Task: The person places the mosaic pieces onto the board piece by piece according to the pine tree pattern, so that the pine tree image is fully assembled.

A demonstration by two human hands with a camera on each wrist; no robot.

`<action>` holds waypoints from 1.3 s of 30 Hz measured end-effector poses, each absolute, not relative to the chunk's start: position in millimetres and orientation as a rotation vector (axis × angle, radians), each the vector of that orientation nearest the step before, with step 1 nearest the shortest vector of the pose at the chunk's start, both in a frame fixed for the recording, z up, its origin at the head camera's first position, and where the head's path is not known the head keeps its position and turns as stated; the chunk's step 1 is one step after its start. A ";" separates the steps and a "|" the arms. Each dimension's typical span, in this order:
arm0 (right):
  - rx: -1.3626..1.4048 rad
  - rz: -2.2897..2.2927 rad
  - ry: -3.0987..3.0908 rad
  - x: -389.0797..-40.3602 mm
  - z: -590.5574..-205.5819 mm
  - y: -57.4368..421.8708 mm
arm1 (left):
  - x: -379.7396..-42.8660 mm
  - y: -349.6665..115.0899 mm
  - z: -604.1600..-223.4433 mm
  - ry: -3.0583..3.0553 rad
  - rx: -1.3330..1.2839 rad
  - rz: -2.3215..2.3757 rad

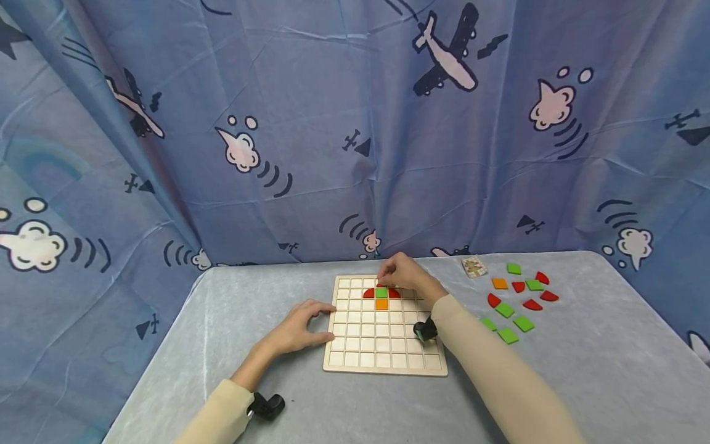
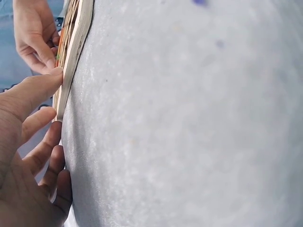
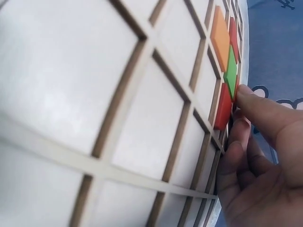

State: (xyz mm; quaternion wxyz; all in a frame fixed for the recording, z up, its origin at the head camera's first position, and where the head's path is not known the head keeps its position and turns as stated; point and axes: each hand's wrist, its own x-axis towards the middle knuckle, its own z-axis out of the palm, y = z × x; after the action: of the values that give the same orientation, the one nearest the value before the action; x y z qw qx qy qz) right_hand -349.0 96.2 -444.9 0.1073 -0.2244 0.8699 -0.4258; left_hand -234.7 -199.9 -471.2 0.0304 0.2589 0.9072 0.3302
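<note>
A wooden grid board [image 1: 385, 372] lies on the table. Set in its upper cells are a green square tile [image 1: 381, 293], an orange square tile [image 1: 381, 304] below it, and red curved-edge tiles at its left [image 1: 368, 293] and right [image 1: 394, 293]. My right hand [image 1: 403, 271] is at the top of the board, pinching a red tile [image 1: 379, 285] just above the green one; the fingers hide most of it. Along the board's left edge, my left hand [image 1: 299, 327] rests with thumb and forefinger spread, fingertips touching the wooden side [image 2: 78, 52].
To the right of the board lie several loose green tiles [image 1: 507, 335], several red curved tiles [image 1: 532, 304] and one orange tile [image 1: 500, 283]. A patterned card [image 1: 474, 266] lies near the table's back edge. Behind hangs a blue curtain [image 1: 310, 154].
</note>
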 end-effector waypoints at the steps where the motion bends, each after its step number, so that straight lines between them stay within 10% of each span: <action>1: -0.657 -1.255 2.561 -348.6 -444.7 96.6 | -234.7 -199.9 -471.0 2.796 0.796 1.017; 39: -0.670 -1.371 2.487 -348.5 -439.8 112.8 | -231.3 -199.4 -463.4 2.769 0.780 1.035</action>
State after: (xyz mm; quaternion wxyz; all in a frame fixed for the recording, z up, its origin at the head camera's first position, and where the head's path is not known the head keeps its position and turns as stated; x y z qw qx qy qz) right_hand -348.5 112.8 -439.8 0.1117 -0.2280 0.8471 -0.4669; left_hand -231.3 -199.4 -463.4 0.0423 0.2551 0.9049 0.3382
